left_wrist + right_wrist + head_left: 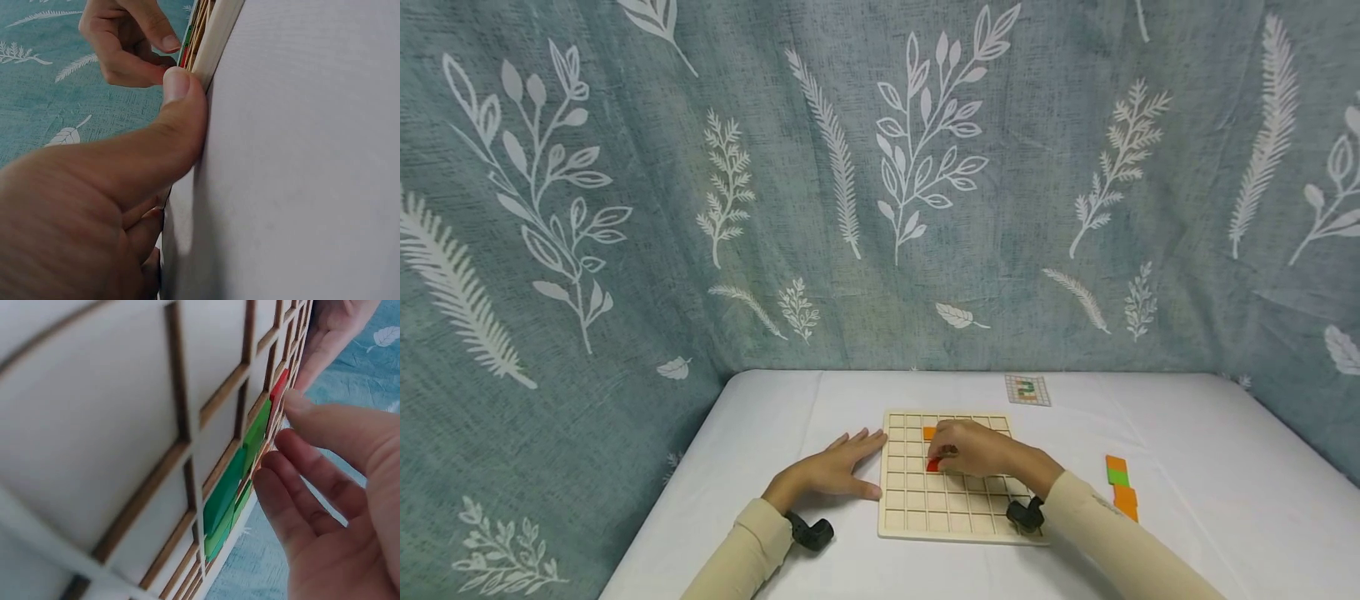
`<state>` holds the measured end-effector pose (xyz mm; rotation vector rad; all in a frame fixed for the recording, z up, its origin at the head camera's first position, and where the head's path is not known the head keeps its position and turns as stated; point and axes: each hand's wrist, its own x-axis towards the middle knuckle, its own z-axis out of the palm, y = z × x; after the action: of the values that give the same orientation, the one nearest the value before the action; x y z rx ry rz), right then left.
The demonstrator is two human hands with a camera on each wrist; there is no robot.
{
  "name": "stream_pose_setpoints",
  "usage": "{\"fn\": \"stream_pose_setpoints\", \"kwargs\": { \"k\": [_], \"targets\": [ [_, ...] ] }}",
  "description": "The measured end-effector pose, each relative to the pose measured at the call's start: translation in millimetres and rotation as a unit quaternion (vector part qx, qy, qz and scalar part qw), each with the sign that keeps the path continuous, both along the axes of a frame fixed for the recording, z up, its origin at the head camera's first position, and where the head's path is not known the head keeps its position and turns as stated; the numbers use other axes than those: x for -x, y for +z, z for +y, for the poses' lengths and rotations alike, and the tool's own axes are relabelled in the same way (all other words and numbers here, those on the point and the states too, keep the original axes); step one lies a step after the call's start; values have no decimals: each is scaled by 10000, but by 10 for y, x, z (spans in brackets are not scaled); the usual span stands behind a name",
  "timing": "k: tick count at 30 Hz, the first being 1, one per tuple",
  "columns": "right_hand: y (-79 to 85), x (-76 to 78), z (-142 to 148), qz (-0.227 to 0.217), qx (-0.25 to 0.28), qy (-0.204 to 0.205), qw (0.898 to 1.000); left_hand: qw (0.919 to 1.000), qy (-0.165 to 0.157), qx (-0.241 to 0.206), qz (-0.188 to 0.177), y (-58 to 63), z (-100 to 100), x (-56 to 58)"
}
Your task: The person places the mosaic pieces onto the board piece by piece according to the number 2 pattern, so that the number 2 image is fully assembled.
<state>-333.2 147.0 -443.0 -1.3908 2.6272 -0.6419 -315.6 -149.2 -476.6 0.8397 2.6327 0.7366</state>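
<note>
A white table stands before a leaf-patterned curtain. On the table lies a square grid board. The left hand has its fingers spread, and its thumb touches the board's left edge. The right hand is over the board with bent fingers. Behind the board there is a small pattern card; orange and green pieces lie to the right. Green tiles and a red tile are on the board; the right thumb is at the red one, but I cannot tell if it is pinched.
</note>
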Motion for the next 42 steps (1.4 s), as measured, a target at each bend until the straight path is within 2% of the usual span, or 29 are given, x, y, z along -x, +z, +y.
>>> {"fn": "stream_pose_setpoints", "kwargs": {
  "k": [10,19,27,32,37,40,42],
  "targets": [
    [115,-134,349,245,586,-217,9977,10000,-25,-4,15,-3,-18,5],
    [254,-428,994,544,776,-964,9908,10000,-30,1,34,-23,-9,9],
    [192,-612,1617,633,1002,-1525,9812,10000,-30,-55,11,-9,-16,-2],
    [126,-614,1887,515,989,-2205,9690,9998,-120,-115,81,19,-40,9],
    [53,-591,2134,104,815,-2803,9564,10000,-29,-84,7,0,-43,-8],
    [-3,-599,2261,-59,708,-2900,9544,9999,-36,-111,-26,-14,-35,-10],
    [-46,-603,2315,-95,676,-2821,9570,9999,-75,-126,1,-19,-30,-5]
  ]
}}
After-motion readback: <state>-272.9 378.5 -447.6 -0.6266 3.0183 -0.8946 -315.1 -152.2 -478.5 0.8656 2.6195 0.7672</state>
